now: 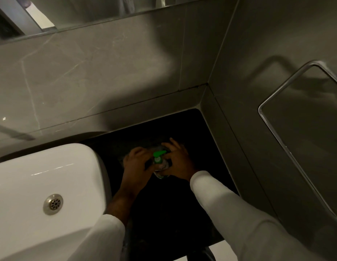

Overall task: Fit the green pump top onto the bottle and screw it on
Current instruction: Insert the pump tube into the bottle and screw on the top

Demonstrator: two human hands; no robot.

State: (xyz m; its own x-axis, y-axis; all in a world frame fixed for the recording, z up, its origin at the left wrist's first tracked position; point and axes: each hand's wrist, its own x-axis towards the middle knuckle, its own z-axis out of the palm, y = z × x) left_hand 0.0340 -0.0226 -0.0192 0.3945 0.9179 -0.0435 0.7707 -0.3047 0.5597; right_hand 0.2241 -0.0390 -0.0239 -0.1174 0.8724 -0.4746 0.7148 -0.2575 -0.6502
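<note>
A clear bottle [161,171] stands on the black counter [163,213], mostly hidden between my hands. The green pump top [158,156] sits on its neck, with its nozzle pointing to the right. My left hand [137,164] wraps the bottle from the left, fingers near the pump's collar. From the right, my right hand [178,161] holds the bottle and pump, its fingers spread over the top. Whether the collar is threaded on is hidden.
A white sink basin [41,185] with a metal drain [53,204] lies left of the counter. Grey tiled walls [107,81] close in behind and on the right. A chrome towel rail [277,140] hangs on the right wall. A mirror edge [88,14] runs along the top.
</note>
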